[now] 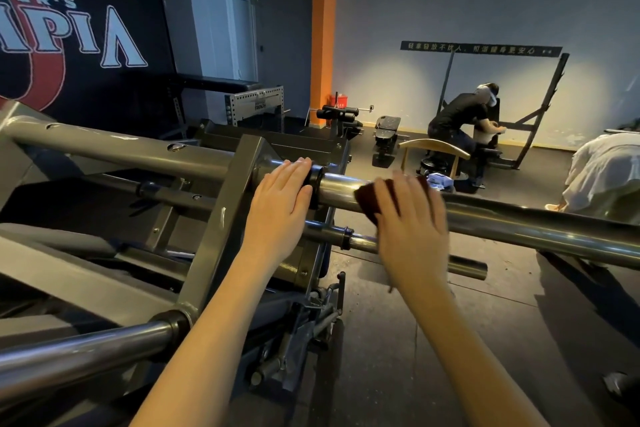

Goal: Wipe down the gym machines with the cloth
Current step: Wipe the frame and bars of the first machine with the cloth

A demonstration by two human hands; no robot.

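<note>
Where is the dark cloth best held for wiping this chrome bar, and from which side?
Its middle, from above: the cloth lies draped over the round chrome bar, so a palm pressing down, fingers toward the far side, should pin it, as the right hand does.

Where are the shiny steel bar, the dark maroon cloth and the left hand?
shiny steel bar point(519, 224): head view, bare stretch right of the cloth.
dark maroon cloth point(367, 199): head view, exposed corner lying on the bar.
left hand point(280, 204): head view, back of the hand.
</note>
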